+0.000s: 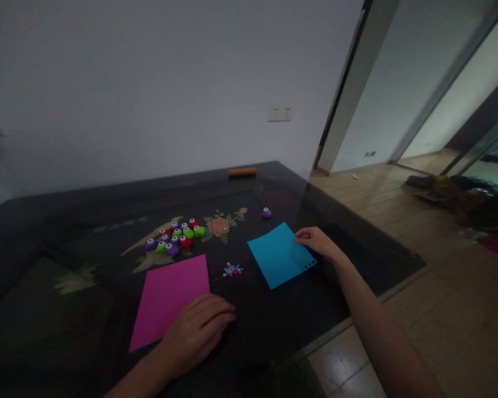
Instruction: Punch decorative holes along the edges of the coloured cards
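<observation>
A blue sheet of paper (280, 255) lies turned at an angle on the dark table, with several small dark dots along its near right edge. My right hand (315, 242) pinches its right edge between thumb and fingers. On the left lies a pink sheet of paper (172, 296). My left hand (201, 326) rests over the pink sheet's near right corner and the table beside it, fingers loosely bent and nothing visible in them; its thumb is hidden. Between the sheets sits a small cluster of pink, blue and white pieces (233, 270).
Behind the pink sheet, several red, green and purple pieces with eye-like tops (176, 235) stand grouped. One purple piece (266, 213) stands apart behind the blue sheet. An orange-brown cylinder (242, 172) lies near the wall. The table's right edge (365, 224) borders a tiled floor.
</observation>
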Motion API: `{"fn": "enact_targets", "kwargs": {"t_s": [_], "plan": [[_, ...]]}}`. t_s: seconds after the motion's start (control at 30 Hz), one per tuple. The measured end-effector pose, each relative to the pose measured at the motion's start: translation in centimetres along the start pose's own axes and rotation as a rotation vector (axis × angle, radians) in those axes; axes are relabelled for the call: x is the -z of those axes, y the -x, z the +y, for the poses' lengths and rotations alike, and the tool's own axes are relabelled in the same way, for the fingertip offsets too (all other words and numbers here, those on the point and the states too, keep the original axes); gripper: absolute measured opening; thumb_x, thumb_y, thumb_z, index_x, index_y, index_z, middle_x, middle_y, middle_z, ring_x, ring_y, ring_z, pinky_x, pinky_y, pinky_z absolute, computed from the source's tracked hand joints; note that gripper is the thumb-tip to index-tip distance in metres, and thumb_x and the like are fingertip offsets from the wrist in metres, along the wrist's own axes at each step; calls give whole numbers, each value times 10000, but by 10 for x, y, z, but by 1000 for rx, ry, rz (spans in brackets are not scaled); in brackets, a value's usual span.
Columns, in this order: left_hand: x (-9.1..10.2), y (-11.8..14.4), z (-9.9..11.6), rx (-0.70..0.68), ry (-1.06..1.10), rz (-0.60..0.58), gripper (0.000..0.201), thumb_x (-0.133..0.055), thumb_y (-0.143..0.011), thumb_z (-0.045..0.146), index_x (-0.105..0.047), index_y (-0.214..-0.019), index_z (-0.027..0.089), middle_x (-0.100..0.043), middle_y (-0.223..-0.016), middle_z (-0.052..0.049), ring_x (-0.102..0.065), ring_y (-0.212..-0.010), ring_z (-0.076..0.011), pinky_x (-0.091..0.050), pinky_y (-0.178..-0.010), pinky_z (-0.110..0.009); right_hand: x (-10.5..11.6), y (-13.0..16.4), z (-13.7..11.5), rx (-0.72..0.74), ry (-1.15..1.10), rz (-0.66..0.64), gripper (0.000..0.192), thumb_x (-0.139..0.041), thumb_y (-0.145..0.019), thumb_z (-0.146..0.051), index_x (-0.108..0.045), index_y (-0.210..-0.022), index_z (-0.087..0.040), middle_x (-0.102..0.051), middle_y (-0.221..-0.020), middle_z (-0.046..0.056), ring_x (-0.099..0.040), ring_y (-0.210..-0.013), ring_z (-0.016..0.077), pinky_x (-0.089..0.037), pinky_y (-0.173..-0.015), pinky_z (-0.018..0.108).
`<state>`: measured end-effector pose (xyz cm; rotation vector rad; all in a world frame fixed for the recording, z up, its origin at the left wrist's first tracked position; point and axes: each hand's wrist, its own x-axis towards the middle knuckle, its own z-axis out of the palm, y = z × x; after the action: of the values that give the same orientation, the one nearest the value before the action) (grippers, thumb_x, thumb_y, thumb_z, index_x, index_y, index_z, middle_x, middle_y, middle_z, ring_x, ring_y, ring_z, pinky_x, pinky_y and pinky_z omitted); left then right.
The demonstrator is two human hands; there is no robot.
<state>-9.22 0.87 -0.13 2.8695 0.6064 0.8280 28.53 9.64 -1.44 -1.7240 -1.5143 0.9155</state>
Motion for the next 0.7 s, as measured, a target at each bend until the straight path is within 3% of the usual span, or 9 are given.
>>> {"fn": "enact_targets", "kwargs": {"t_s": [0.1, 0.23, 0.33, 0.47, 0.7], "plan": [[-8, -20, 19, -58, -9, -52, 272, -428, -828, 84, -605, -1005, 191, -683, -1004, -77, -629, -938, -188, -533, -820, -334, -1, -2, 1, 17, 48, 26, 153, -655, -653, -215, -685, -775, -127, -545, -527, -15, -463, -483, 111, -341, -482, 242], [-34, -56, 33, 170, 5, -165, 364, -512, -820, 180, -522, -1184, 193, -575, -1226, -119, -548, -1119, -240, -494, -921, -407, -3, -2, 2, 39, 110, 68, 133, -656, -655, -209, -691, -763, -139, -544, -517, -18, -468, -483, 113, -352, -498, 247], [-55, -72, 29, 223, -42, -199, 442, -552, -820, 250, -482, -1250, 170, -496, -1327, -163, -468, -1218, -296, -437, -975, -484, -4, -2, 2, 48, 162, 90, 120, -655, -661, -209, -691, -755, -146, -550, -516, -16, -481, -489, 115, -362, -502, 245], [-69, -70, 21, 186, -59, -223, 458, -520, -844, 250, -449, -1291, 179, -453, -1377, -160, -403, -1279, -284, -391, -1014, -502, -6, -3, 2, 52, 239, 105, 104, -657, -668, -204, -689, -756, -159, -577, -546, -4, -522, -520, 130, -380, -511, 249], [-70, -62, 17, 180, -19, -244, 496, -490, -853, 247, -399, -1330, 149, -417, -1404, -161, -363, -1306, -268, -383, -1026, -497, -7, -2, 4, 33, 358, 146, 190, -674, -679, -218, -685, -868, -193, -605, -632, 15, -552, -564, 149, -385, -535, 266]]}}
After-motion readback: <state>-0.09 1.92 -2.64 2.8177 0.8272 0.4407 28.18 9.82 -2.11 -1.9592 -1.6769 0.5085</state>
